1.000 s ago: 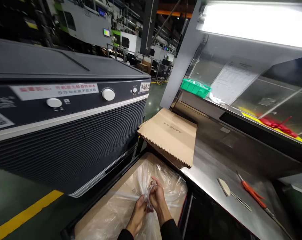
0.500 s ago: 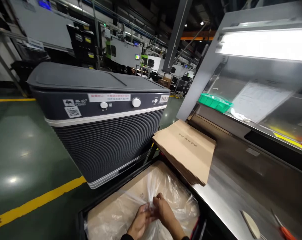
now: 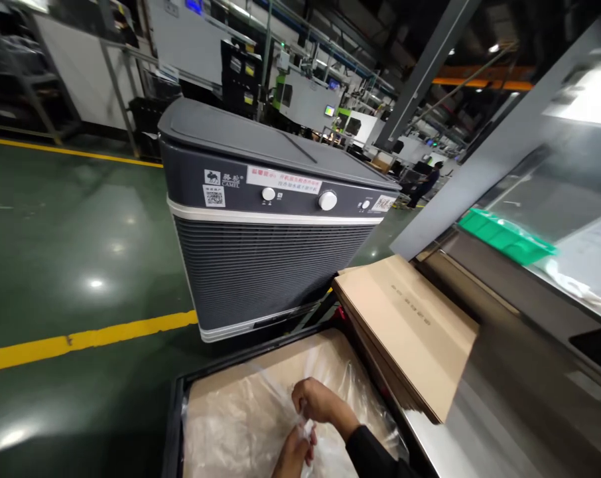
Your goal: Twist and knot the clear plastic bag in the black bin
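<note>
A clear plastic bag (image 3: pixel 231 425) lies over brown cardboard inside a black-rimmed bin (image 3: pixel 176 405) at the bottom of the head view. Its film is gathered into a twisted neck between my hands. My left hand (image 3: pixel 296 446) is closed around the lower part of the gathered plastic. Just above it, my right hand (image 3: pixel 316 399) has its fingers curled in on the same plastic, with the wrist bent. Folds in the film fan out from the gathered spot. The fingertips of both hands are partly hidden.
Beyond the bin stands a dark grey air cooler (image 3: pixel 270 265) with white knobs. A stack of flat cardboard (image 3: pixel 404 325) rests on the metal bench (image 3: pixel 499 425) at right. A green tray (image 3: pixel 504 236) sits on the shelf above. Yellow lines (image 3: pixel 106 335) cross the green floor.
The view has swung left, so the cooler and cardboard appear further right. My right hand has moved above the left, its wrist bending over; both still hold the plastic.
</note>
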Motion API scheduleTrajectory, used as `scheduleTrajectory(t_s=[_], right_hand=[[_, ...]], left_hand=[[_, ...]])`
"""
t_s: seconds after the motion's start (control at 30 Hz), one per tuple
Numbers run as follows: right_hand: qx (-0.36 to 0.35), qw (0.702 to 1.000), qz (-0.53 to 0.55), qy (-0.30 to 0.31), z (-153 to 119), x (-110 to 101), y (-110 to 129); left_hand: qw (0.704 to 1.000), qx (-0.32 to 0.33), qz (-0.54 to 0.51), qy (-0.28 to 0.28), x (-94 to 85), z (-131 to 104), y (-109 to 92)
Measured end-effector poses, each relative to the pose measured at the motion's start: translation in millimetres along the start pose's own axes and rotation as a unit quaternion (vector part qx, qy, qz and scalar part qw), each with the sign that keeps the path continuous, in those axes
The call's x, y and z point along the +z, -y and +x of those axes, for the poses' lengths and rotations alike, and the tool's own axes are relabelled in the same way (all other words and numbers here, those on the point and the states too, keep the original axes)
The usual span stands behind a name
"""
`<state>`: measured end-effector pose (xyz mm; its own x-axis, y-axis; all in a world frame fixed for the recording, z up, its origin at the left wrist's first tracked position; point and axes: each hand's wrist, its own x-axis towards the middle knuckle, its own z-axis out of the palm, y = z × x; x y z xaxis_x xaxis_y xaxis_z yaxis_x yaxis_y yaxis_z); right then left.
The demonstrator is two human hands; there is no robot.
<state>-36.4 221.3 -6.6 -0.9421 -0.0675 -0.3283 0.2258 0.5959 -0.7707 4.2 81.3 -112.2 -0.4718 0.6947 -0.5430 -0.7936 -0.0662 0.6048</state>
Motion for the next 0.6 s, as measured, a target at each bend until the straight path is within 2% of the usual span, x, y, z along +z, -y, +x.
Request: scheduleTrajectory(t_s=[0.07, 0.13, 0.2, 0.3, 0.37, 0.47, 0.53, 0.6], right_hand=[[-0.031, 0.998, 0.035, 0.030, 8.9, 2.0, -10.5], [-0.038, 0.997, 0.057, 0.017, 5.2, 9.9, -16.3], [-0.045, 0.997, 0.057, -0.026, -10.9, 19.1, -20.0], [-0.046, 0.991, 0.017, -0.122, -45.0, 27.1, -27.8], [-0.046, 0.987, -0.006, -0.151, -62.2, 28.6, -34.5], [-0.089, 0.992, -0.013, -0.088, -70.4, 30.7, -39.8], [-0.115, 0.993, -0.021, -0.033, -67.8, 32.9, -38.4], [-0.118, 0.992, -0.045, -0.005, -64.4, 34.4, -35.1]], left_hand=[[0.998, 0.031, -0.019, -0.049, 1.5, -2.2, 8.5], [0.994, 0.034, -0.033, -0.100, 4.7, -3.4, 13.5], [0.987, 0.039, -0.031, -0.151, 9.3, -3.3, 16.4], [0.973, 0.056, -0.013, -0.225, 18.1, -1.1, 19.5], [0.962, 0.051, -0.003, -0.268, 24.5, 0.2, 20.6], [0.946, 0.041, 0.027, -0.319, 33.0, -2.3, 19.3], [0.936, 0.069, 0.063, -0.339, 37.1, -8.1, 16.7], [0.928, 0.120, 0.095, -0.339, 40.0, -15.9, 13.2]])
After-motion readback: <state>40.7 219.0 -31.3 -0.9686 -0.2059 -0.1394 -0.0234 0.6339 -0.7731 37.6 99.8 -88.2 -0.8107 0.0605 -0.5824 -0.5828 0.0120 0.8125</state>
